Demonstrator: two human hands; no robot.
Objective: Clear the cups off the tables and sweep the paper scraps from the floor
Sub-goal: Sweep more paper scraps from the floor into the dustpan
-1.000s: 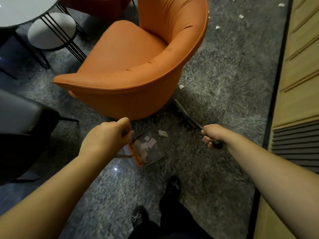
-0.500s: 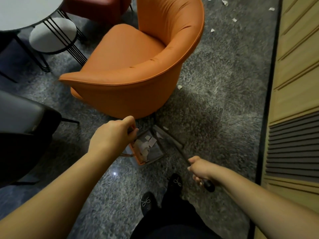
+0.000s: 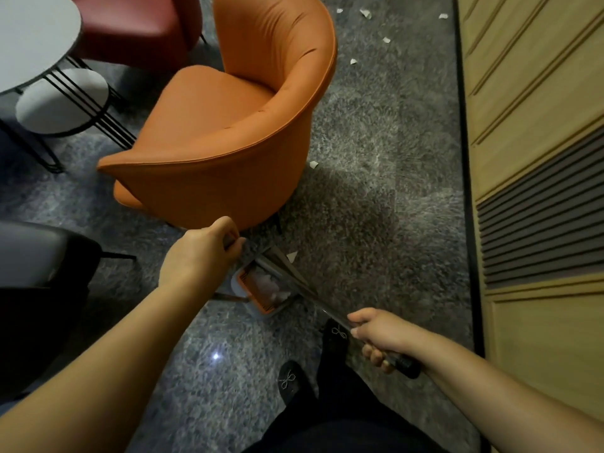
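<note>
**Broom angled across a dustpan beside the orange chair**

A dustpan [image 3: 261,291], orange-rimmed, is being kept on the floor [image 3: 359,132] just in front of the orange chair [image 3: 228,135], with pale paper scraps [image 3: 273,289] lying blurred inside it. A broom [image 3: 295,279] is being held across it: its long axis is running diagonally from the black grip at the lower right up toward the upper left, where the blurred head is meeting the dustpan's far edge near the chair's base. One scrap [image 3: 292,256] is lying just beside the broom head, another [image 3: 313,164] is lying near the chair's right side, and five more are scattered farther off at the top, well apart from the dustpan; seven loose pieces are being counted in all.

The right hand [image 3: 380,335] is clenched around the broom handle near its black end. The left hand [image 3: 199,253] is curled over a thin upright handle above the dustpan, gripping it.

The floor is a dark grey, speckled, glossy stone, with one bright light reflection showing on it. A pale wooden panelled wall [image 3: 529,125] with a dark slatted section is running along the right. Three seats are being seen: the orange chair, a red chair [image 3: 137,24] behind it, and a black seat [image 3: 42,256] at the left. One round grey worktop [image 3: 29,37] on black wire legs is standing at the upper left. Two dark shoes [image 3: 291,380] with bow trims are showing below.
</note>
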